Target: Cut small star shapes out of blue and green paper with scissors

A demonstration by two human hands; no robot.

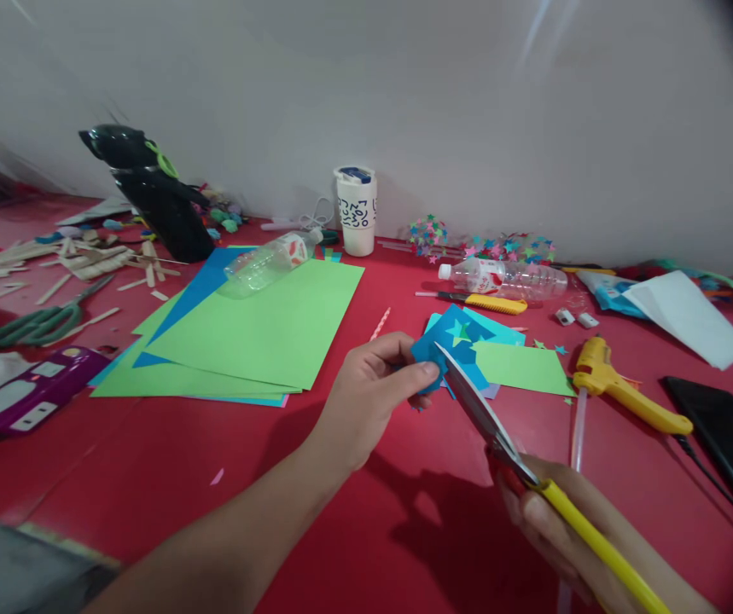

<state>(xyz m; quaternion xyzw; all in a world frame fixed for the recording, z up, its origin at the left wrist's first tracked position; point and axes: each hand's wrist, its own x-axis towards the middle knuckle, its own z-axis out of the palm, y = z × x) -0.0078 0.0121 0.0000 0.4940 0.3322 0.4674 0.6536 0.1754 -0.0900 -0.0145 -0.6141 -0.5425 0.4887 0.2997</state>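
Between thumb and fingers, my left hand (372, 384) pinches a piece of blue paper (428, 348) above the red table. My right hand (551, 499) is closed around the yellow handle of a pair of scissors (478, 408), whose blades point up and left, with the tip at the blue paper's edge. Whether the blades touch the paper I cannot tell. Behind it lie more blue sheets, a green paper star (460, 331) and a light green paper rectangle (523, 367).
Green sheets (264, 328) lie at left under a plastic bottle (270, 264). Another bottle (507, 279), a yellow utility knife (495, 304), a yellow glue gun (622, 388) and a black phone (718, 435) are at right. A white cup (357, 213) and black flask (161, 200) stand behind.
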